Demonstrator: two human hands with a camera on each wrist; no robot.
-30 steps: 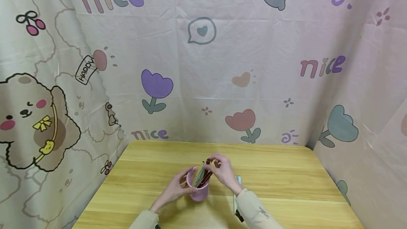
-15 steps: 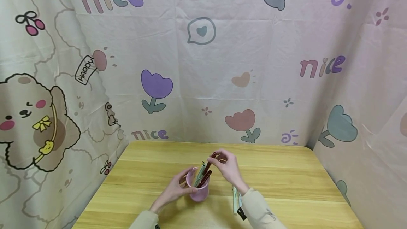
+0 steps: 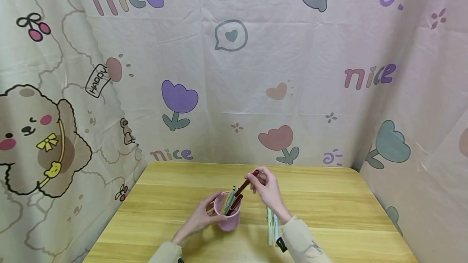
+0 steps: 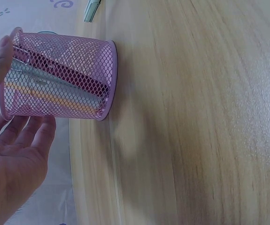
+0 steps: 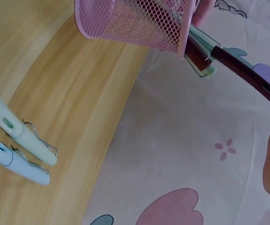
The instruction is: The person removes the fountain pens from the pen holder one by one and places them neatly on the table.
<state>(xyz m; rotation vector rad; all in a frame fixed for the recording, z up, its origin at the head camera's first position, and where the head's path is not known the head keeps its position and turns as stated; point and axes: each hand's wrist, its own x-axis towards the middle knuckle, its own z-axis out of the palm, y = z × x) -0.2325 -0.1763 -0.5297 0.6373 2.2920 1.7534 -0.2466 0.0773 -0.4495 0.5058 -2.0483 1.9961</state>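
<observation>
My left hand point(image 3: 200, 216) grips a pink mesh pen holder point(image 3: 229, 225), thumb at the near rim and fingers on its far left side. A green pen point(image 3: 229, 201) and a dark red pen point(image 3: 236, 204) lean inside it, and something yellow-orange point(image 4: 55, 98) shows through the mesh in the left wrist view. Up and to the right of the holder, my right hand point(image 3: 269, 190) pinches another dark red pen point(image 3: 245, 184) by its upper end. That pen slants, its lower end just beyond the rim, close to the tops of the others in the right wrist view.
On the wooden table point(image 3: 329, 206), a pale green pen point(image 3: 269, 226) and a light blue pen point(image 3: 276, 228) lie side by side below my right forearm. A patterned cloth point(image 3: 234, 72) hangs behind the table and along both sides.
My right hand has drawn the dark red pen up and to the right, out of the holder. The pens on the table show more from under the sleeve. My left hand stays put.
</observation>
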